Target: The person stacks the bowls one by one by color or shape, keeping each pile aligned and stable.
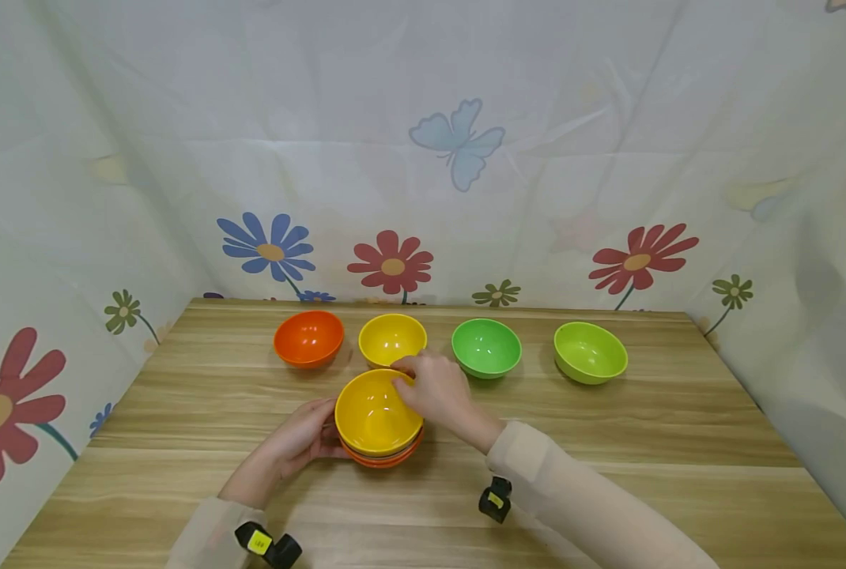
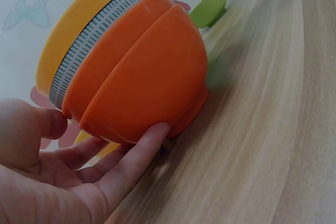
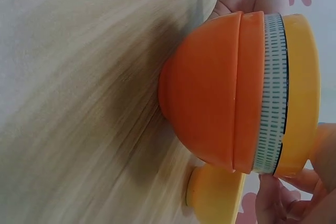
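Note:
A stack of nested bowls stands in the front middle of the head view. On top is a yellow bowl; below it, a white bowl with green dashes shows as a band. Two orange bowls form the bottom of the stack. My left hand holds the stack from the left, thumb by the orange rims and fingers under the lowest bowl's side. With thumb and fingers, my right hand pinches the yellow bowl's rim at the far right.
Behind the stack, a row of single bowls stands on the wooden table: orange-red, yellow, green and lime. The second yellow one sits close behind my right hand. A flowered curtain surrounds the table.

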Demonstrator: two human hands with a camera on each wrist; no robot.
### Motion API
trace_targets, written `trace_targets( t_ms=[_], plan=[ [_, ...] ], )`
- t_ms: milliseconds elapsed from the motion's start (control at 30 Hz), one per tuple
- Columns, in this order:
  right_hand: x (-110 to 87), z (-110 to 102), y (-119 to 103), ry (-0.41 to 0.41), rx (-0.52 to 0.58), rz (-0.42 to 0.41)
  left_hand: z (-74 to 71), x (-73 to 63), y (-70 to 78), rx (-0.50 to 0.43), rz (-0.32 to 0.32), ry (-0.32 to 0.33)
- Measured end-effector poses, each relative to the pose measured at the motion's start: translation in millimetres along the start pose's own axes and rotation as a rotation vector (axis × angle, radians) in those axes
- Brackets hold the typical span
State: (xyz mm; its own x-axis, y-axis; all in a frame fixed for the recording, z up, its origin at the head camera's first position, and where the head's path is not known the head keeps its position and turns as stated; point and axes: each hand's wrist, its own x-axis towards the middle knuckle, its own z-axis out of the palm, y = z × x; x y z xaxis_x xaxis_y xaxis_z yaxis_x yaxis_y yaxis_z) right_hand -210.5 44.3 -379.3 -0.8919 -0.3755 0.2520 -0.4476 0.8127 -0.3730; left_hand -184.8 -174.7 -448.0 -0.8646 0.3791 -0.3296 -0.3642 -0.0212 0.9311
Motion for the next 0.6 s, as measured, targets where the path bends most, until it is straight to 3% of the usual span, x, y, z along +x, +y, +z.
trace_targets(
  t_ms=[267, 600],
  plan=[
    [-3.0, 4.4, 7.7, -0.043, 0.139, 0.049, -0.1, 0.0, 0.2, -0.009, -0.001, -0.004],
    [-11.9, 9.6, 20.5, -0.142, 0.571, 0.206, -0.1, -0.4, -0.1, -0.006, -0.004, -0.006]
  ],
)
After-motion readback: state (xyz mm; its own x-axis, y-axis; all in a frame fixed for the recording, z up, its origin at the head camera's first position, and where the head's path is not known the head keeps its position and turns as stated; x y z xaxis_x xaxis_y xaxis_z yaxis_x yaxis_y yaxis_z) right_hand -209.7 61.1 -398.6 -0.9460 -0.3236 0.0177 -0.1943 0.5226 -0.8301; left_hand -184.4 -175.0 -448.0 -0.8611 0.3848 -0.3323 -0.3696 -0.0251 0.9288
